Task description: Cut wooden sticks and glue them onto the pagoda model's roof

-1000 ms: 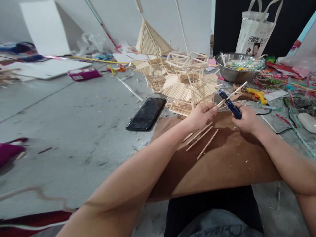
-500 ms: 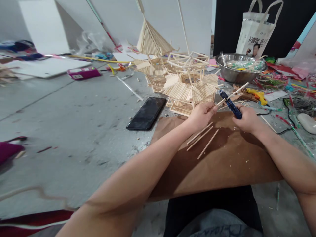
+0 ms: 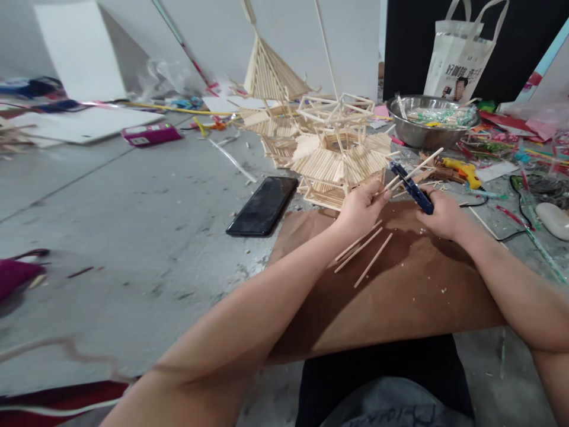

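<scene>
Head view: the left hand point(image 3: 362, 207) has its grip closed on the near end of a wooden stick point(image 3: 420, 166), which slants up to the right above the far edge of the brown sheet point(image 3: 400, 308). The right hand point(image 3: 442, 214) has its grip clamped round the handles of the blue cutters point(image 3: 411, 187), whose tip crosses the stick. Whether the blades touch it is too small to tell. Three loose sticks point(image 3: 367, 254) lie on the sheet, their far ends hidden by the left hand. A phone point(image 3: 263, 206) lies left of the sheet, and a stick model point(image 3: 338, 157) stands behind the hands.
</scene>
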Demonstrator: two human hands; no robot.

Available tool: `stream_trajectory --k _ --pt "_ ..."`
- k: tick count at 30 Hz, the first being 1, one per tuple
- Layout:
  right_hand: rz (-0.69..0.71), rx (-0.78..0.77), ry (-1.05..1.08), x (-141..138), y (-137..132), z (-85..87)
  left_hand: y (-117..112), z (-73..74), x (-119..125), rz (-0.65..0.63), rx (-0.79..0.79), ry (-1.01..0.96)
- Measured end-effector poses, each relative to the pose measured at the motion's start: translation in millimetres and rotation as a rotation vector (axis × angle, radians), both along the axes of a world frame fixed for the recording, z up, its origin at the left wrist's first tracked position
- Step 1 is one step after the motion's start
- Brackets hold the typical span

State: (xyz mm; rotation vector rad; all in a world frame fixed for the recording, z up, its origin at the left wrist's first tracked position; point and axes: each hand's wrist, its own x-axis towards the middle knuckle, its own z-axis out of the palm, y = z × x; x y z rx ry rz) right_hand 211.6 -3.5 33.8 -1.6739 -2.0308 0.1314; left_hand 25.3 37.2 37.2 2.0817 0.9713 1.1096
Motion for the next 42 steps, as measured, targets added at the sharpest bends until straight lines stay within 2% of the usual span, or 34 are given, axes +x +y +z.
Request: stream_trajectory --k 5,9,14,17,23,28,33,35,38,42 --pt "0.078 0.060 0.031 3.3 1.7 -3.0 -1.0 2.6 -1.4 -0.204 -0.216 -0.172" --pt "0.079 0.053 0.025 2.7 -0.4 -1.8 -1.4 4.3 -2.9 -0.326 -0.406 -0.257" --pt "0.040 0.039 -0.011 2.1 -2.3 0.0 -0.6 6.2 -4.5 -0.398 -0.597 -0.297" --pt "0.019 0.036 -0.042 2.6 -2.7 0.1 -1.5 8.4 -5.3 -0.416 -0.640 -0.304" --pt "-0.028 0.015 -0.100 1.7 -3.5 2.4 -2.5 11.4 -6.3 -0.398 -0.560 -0.267" --pt "-0.061 0.015 -0.122 -1.6 -4.3 4.5 0.1 7.8 -5.6 -0.307 -0.383 -0.170" --pt "-0.100 -0.012 -0.103 -4.7 -3.1 2.5 1.1 2.0 -3.4 -0.066 -0.075 -0.015" --pt "-0.123 -0.041 -0.088 -5.0 -2.5 1.9 -0.5 2.5 -2.6 0.022 0.002 0.037" --pt "-0.071 -0.040 -0.048 -4.1 -1.9 1.6 -2.9 4.2 -1.7 0.056 0.024 0.055" --pt "-0.009 0.006 -0.019 -2.4 -1.4 0.4 -1.6 2.9 -1.9 -0.028 -0.060 -0.017"
